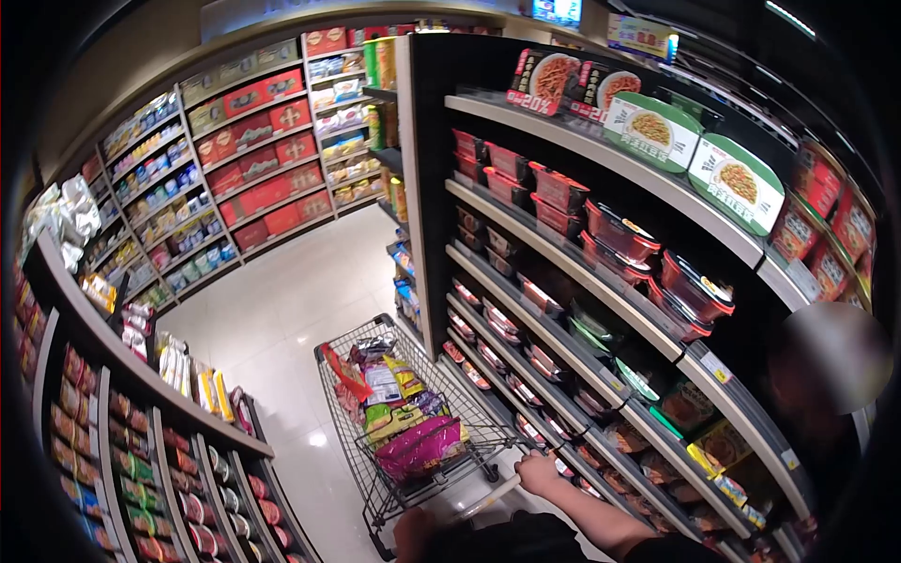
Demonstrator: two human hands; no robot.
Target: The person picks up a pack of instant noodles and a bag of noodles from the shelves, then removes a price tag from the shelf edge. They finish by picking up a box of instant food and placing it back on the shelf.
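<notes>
A wire shopping cart (452,385) stands in front of me in the aisle. My right hand (540,474) is closed around the right end of its pale handle (488,497). At the handle's left end, my left hand (413,533) looks curled around the bar, though it is dim and partly cut off by the lower edge. Bagged goods fill the cart's middle: a magenta bag (422,448) nearest me, a yellow bag (402,377), a red packet (345,372) and a silvery packet (374,347).
Close on the right, a tall shelf (601,141) holds boxed and tub meals, with green-edged boxes (737,183) on top. A curved low shelf (141,361) with cup foods borders the left. Stocked wall shelves (211,178) stand beyond the tiled floor (282,281).
</notes>
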